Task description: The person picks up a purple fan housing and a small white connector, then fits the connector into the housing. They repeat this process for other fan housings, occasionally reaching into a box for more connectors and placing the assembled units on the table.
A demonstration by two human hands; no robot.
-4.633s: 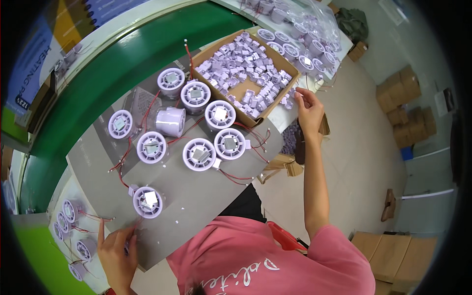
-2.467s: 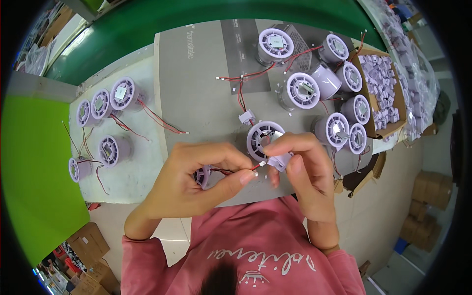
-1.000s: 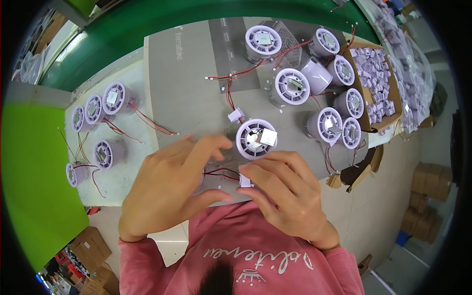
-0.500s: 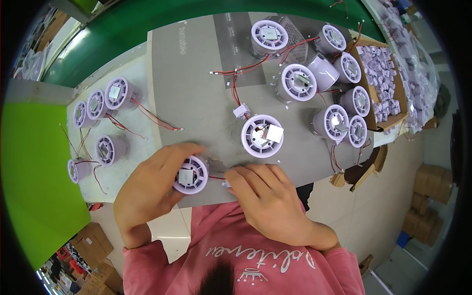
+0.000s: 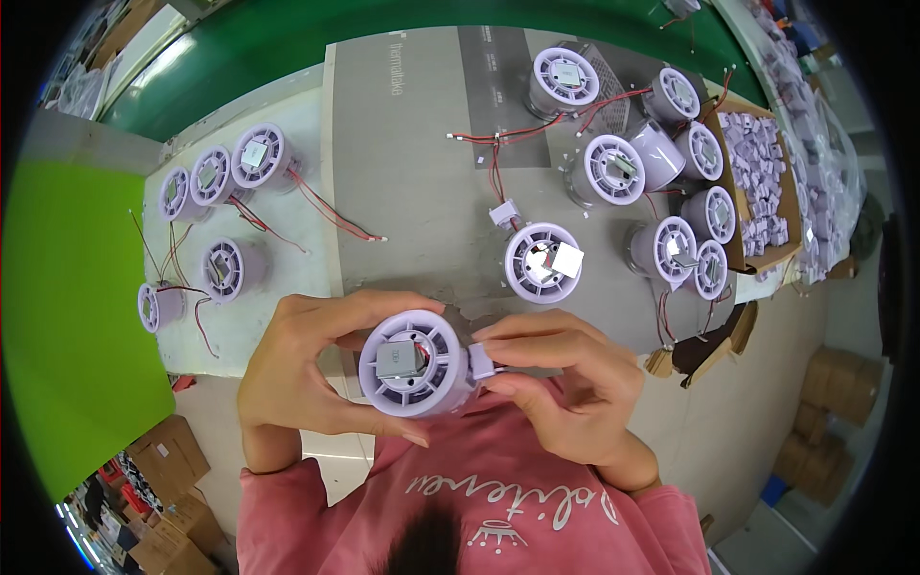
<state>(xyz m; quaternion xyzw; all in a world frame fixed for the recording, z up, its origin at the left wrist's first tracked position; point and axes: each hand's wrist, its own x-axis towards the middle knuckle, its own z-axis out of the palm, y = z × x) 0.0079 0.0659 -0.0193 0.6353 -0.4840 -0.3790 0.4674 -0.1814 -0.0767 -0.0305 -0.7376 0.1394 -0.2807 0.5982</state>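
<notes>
My left hand (image 5: 292, 369) is closed around a lilac cup-shaped housing (image 5: 420, 369) near the table's front edge. Its spoked ring faces up, with a grey square block fixed off-centre and a bit of red wire inside. On the housing's right side, my right hand (image 5: 575, 379) pinches a small lilac plastic clip (image 5: 481, 361) between thumb and fingers, against or very close to the wall. Behind them stands another lilac housing (image 5: 543, 264) with a white square on top. Wires run from it through a similar clip (image 5: 504, 214).
Several housings with red and black wires stand on the white board (image 5: 307, 326) at left. More housings (image 5: 613, 171) crowd the grey mat's right side. A cardboard box (image 5: 738, 206) of small lilac clips sits beyond them, beside plastic bags (image 5: 829, 201) of similar parts.
The held housing has been raised toward me and tilted. My right hand has turned and brought the clip up to the housing's side. The whole view has shifted slightly.
</notes>
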